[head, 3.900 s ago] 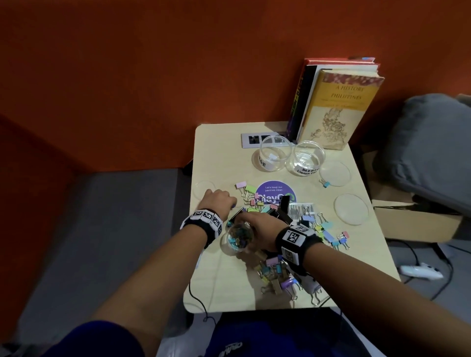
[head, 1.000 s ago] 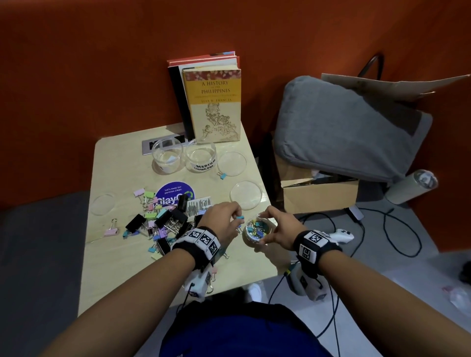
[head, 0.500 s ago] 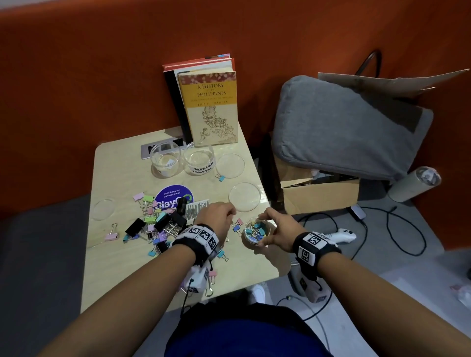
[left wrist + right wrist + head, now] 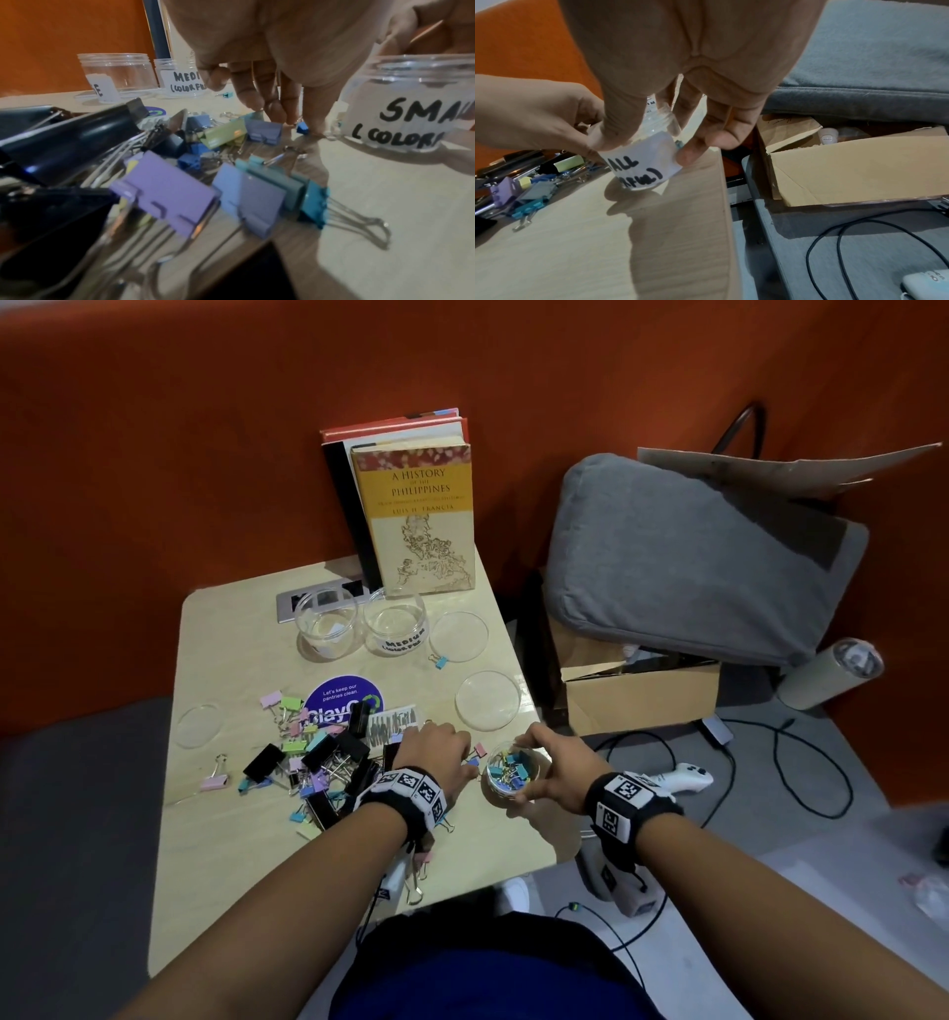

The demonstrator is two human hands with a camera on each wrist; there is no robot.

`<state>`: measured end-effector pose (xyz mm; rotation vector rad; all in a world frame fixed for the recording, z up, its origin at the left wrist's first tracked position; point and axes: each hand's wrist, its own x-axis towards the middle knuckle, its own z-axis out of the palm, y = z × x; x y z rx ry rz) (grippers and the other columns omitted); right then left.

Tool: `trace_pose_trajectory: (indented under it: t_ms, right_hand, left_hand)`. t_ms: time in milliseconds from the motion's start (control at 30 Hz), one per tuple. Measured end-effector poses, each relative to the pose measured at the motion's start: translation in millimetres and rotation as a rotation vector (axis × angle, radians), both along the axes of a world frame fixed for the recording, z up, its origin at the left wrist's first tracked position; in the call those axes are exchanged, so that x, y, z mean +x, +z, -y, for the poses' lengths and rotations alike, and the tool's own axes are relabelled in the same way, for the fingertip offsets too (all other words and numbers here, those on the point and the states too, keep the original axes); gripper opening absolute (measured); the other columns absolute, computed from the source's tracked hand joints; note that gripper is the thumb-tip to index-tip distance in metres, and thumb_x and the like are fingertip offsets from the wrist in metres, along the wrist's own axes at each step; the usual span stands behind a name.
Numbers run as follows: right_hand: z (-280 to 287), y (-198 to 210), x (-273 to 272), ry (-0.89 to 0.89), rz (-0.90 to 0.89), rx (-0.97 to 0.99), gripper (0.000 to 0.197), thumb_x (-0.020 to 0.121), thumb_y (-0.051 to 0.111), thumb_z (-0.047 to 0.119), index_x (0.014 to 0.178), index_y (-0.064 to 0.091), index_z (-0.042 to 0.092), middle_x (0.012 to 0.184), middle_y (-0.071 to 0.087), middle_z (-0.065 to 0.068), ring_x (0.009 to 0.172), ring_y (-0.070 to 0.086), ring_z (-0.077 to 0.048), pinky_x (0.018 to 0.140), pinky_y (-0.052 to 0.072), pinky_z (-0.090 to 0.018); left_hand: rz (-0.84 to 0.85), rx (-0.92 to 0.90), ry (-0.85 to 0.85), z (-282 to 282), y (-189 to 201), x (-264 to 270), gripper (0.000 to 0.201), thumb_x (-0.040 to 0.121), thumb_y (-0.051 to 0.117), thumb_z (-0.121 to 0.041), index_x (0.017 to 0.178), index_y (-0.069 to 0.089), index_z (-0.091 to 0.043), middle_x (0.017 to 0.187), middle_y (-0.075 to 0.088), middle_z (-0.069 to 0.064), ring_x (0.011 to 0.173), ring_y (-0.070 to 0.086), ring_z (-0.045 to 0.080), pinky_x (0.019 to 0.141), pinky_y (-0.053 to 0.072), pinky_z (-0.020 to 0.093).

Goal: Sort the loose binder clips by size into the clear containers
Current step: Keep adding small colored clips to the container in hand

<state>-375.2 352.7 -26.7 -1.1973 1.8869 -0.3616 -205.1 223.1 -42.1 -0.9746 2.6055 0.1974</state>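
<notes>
A small clear jar labelled SMALL (COLORFUL) stands near the table's right edge, partly filled with small coloured clips. My right hand grips it round the rim from the right. Just left of it, my left hand reaches down to the table, and its fingers and thumb pinch a small blue clip. A mixed pile of black and pastel binder clips lies left of that hand. Two more clear jars, one labelled MEDIUM, stand at the back.
Three clear lids lie flat on the wooden table. Books lean on the orange wall behind the jars. To the right of the table are a cardboard box, a grey cushion and cables on the floor.
My left hand left the jar's rim and came down onto the table beside it, at a small clip. My right hand kept hold of the small jar.
</notes>
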Motion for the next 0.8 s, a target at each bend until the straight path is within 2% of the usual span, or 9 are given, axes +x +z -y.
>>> trace_pose_trajectory:
  t_ms: [233,600,700,800]
  right_hand:
    - [-1,1,0,0.002,0.003,0.004,0.059,0.064,0.088,0.036,0.102,0.044,0.040,0.127,0.060,0.010,0.108,0.060,-0.015,0.091,0.053,-0.039]
    - [-2,1,0,-0.010,0.022,-0.005,0.060,0.065,0.088,0.034,0.108,0.046,0.036,0.131,0.058,0.012,0.114,0.058,-0.014,0.096,0.051,-0.039]
    - [-2,1,0,-0.005,0.022,-0.002,0.059,0.066,0.088,0.033,0.107,0.045,0.036,0.131,0.058,0.012,0.115,0.058,-0.015,0.096,0.051,-0.039]
    - [-1,2,0,-0.001,0.030,-0.001,0.058,0.066,0.088,0.033,0.106,0.046,0.037,0.131,0.058,0.011,0.114,0.058,-0.014,0.096,0.050,-0.037]
  left_hand:
    - [0.012,-0.035,-0.039,-2,-2,1,0.022,0.095,0.055,-0.037,0.112,0.064,-0.027,0.109,0.063,-0.002,0.107,0.054,0.024,0.092,0.041,0.042]
    - [-0.025,0.006,-0.003,-5,4,3,0.019,0.098,0.044,-0.031,0.103,0.061,-0.024,0.101,0.066,-0.001,0.098,0.058,0.024,0.087,0.041,0.040]
    - [-0.071,-0.014,0.032,-5,10,5,0.022,0.099,0.042,-0.031,0.102,0.062,-0.022,0.099,0.066,-0.001,0.097,0.061,0.024,0.082,0.042,0.038]
    - [-0.213,0.003,0.103,-2,17,8,0.022,0.100,0.042,-0.030,0.103,0.061,-0.021,0.099,0.066,-0.001,0.095,0.061,0.024,0.081,0.042,0.037]
